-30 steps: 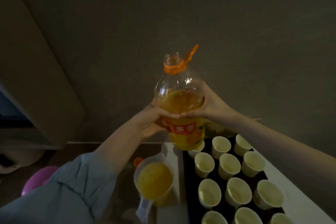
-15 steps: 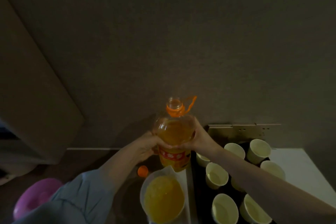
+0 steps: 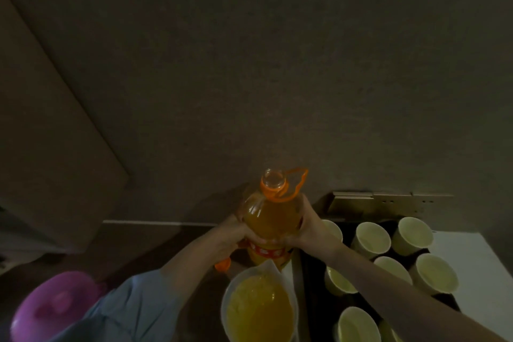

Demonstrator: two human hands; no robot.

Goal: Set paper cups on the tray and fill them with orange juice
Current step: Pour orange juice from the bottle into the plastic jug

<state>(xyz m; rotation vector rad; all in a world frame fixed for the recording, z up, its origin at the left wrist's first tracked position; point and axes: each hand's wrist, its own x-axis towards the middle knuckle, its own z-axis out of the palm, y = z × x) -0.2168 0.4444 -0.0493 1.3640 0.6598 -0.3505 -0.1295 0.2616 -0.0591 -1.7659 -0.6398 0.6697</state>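
Dim light; detail limited.

Far left, low: pink rounded container (image 3: 52, 311), not in play.

Left hand (image 3: 233, 233) wraps the left flank of the juice bottle (image 3: 270, 216), fingers curled round the body just above the red label. Below that hand lies the loose orange cap (image 3: 223, 265); the surface under it is too dark to make out.

Bottle: upright, long axis near vertical, mouth open and facing up, orange ring and strap at the neck. Juice stands high in it. Whether its base rests on the worktop (image 3: 472, 264) cannot be told; the pitcher hides it.

Pitcher (image 3: 261, 305): pale, wide-mouthed, well filled with juice, directly in front of the bottle on the person's side, spout end touching or nearly touching the bottle's lower body.

Right hand (image 3: 311, 226) grips the bottle's right flank, opposite the left.

Right of the bottle: dark tray (image 3: 311, 286) carrying the paper cups (image 3: 370, 241), mouths up, all seemingly empty.

Judgement: cups lie right of both hands; the right hand is nearer the tray, and the pitcher sits between the two arms.
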